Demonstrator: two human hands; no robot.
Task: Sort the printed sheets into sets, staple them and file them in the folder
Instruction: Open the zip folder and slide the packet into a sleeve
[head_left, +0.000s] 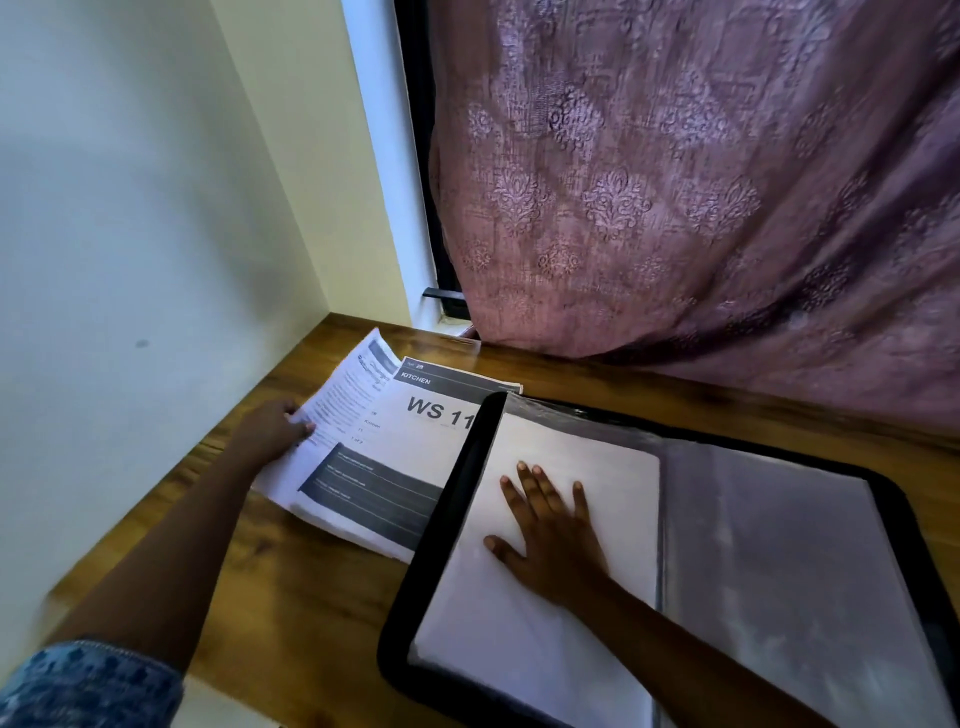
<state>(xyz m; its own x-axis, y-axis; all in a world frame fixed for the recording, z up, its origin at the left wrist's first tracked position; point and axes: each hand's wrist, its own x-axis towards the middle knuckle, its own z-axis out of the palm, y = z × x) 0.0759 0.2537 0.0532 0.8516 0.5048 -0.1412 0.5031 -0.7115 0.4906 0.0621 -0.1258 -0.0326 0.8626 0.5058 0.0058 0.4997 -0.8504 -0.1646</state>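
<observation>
One view to work from, the head camera.

- Left hand (275, 428): its grip pinches the left edge of a loose printed sheet (345, 400), which is lifted and curling off the pile.
- The pile is a stack of white printed sheets with dark grey bands (379, 493). The cover page reads "KITCHEN" and "WS 11". It lies on the brown wood-grain surface (291, 597), and its right side is tucked under the folder's rim.
- The black-rimmed folder with clear plastic sleeves (441, 509) lies open just right of the stack.
- Right hand (550, 540): grip released, palm flat and fingers spread. It presses on a white blank-faced sheaf (602, 457) on the folder's left leaf.
- The right leaf shows only hazy plastic.
- We see no stapler, and any staples are too small to make out.
- A mauve patterned curtain (675, 182) hangs behind.

Progress, as we judge it: some paper appears already filed, going by the sheaf in the folder. We cannot tell whether it is stapled. The stack outside looks thick, so plenty is left to sort, staple and file. We put the task at partway, probably less than half done. The step in hand looks like picking out pages for the next set.
</observation>
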